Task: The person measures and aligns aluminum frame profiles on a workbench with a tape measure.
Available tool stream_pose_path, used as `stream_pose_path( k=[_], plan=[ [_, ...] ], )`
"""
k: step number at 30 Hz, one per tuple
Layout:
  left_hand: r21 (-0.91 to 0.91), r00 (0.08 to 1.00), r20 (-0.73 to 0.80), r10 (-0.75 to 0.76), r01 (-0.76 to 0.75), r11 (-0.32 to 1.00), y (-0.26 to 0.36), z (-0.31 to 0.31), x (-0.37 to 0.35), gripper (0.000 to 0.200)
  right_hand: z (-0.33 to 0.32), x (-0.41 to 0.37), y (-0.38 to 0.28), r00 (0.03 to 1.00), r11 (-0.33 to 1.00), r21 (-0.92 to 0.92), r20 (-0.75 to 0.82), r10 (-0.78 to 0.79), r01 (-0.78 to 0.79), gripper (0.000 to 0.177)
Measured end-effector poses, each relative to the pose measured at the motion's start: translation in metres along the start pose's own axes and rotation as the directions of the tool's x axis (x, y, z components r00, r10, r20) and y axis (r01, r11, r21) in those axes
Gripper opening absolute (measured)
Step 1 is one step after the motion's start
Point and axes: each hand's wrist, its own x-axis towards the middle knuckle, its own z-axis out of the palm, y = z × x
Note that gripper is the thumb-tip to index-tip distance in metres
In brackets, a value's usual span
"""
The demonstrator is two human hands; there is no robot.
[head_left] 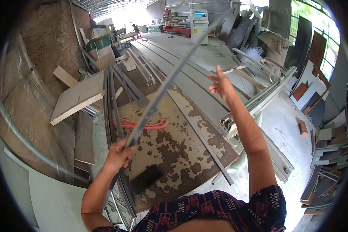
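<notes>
My left hand (118, 157) is closed around the lower end of a long, thin grey metal strip (162, 87), which slants up across the view to the upper right. My right hand (223, 87) is raised over the right side of the bench with fingers apart, holding nothing. Below the strip, a pinkish-red plastic tool (156, 125) lies on the worn, patchy bench top (181, 154). A flat black rectangular object (146, 179) rests near the bench's front edge. Another long narrow strip (199, 136) lies across the bench, its near end jutting past the edge.
Several dark long strips (111, 100) lie along the bench's left side, beside a thick pale board (79, 102). Metal rails (259, 98) stand at the right. Offcuts (323, 170) fill the far-right floor. A machine cabinet (199, 27) and a distant person (136, 30) are at the back.
</notes>
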Motion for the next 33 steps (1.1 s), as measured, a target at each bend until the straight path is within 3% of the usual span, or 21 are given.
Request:
stream_pose_path(
  k=[4,7,13,16,19,20,23,24,26,29,32,33],
  plan=[
    [0.085,0.993,0.056,-0.107,0.102,0.991,-0.015,0.007,-0.017,0.017,-0.012,0.005,0.013,1.000,0.999,0.050,-0.027,0.006,-0.005,0.103],
    [0.136,0.985,0.121,-0.124,0.107,0.985,-0.029,0.012,-0.026,0.016,-0.040,-0.002,0.032,0.999,0.990,0.143,-0.032,0.003,0.002,0.100],
    [0.244,0.941,0.237,-0.240,0.181,0.953,-0.047,0.014,-0.036,0.027,-0.097,-0.032,0.052,0.972,0.994,0.077,-0.226,-0.056,0.075,0.112],
    [0.324,0.926,0.273,-0.261,0.167,0.931,-0.046,0.016,-0.035,0.031,-0.117,-0.047,0.048,0.968,0.999,0.051,-0.250,0.025,-0.013,0.111],
    [0.340,0.909,0.313,-0.276,0.164,0.926,-0.046,0.018,-0.035,0.033,-0.135,-0.058,0.060,0.899,0.985,0.147,-0.414,0.146,-0.092,0.099],
    [0.331,0.905,0.324,-0.277,0.166,0.929,-0.046,0.018,-0.035,0.034,-0.136,-0.061,0.063,0.882,0.978,0.204,-0.451,0.136,-0.046,0.092],
    [0.401,0.923,0.313,-0.225,0.086,0.912,-0.058,0.009,-0.037,0.038,-0.146,-0.055,0.077,0.881,0.962,0.273,-0.455,0.133,-0.004,0.079],
    [0.463,0.946,0.296,-0.132,-0.021,0.886,-0.063,0.003,-0.039,0.039,-0.139,-0.062,0.072,0.929,0.949,0.316,-0.357,0.102,0.018,0.060],
    [0.572,0.952,0.298,0.068,-0.235,0.786,-0.072,-0.009,-0.038,0.040,-0.132,-0.064,0.070,0.931,0.962,0.272,-0.344,0.126,-0.029,0.052],
    [0.728,0.977,0.210,0.037,-0.182,0.661,-0.056,-0.022,-0.042,0.051,-0.125,-0.074,0.073,0.942,0.967,0.255,-0.321,0.095,-0.011,0.044],
    [0.877,0.913,0.191,0.360,-0.323,0.356,-0.015,0.001,-0.047,0.062,-0.088,-0.093,0.077,0.921,0.961,0.273,-0.359,0.149,-0.049,0.037],
    [0.857,0.903,0.199,0.380,-0.348,0.380,-0.010,0.013,-0.042,0.065,-0.071,-0.106,0.077,0.951,0.925,0.376,-0.263,0.165,-0.056,0.035]
  ],
)
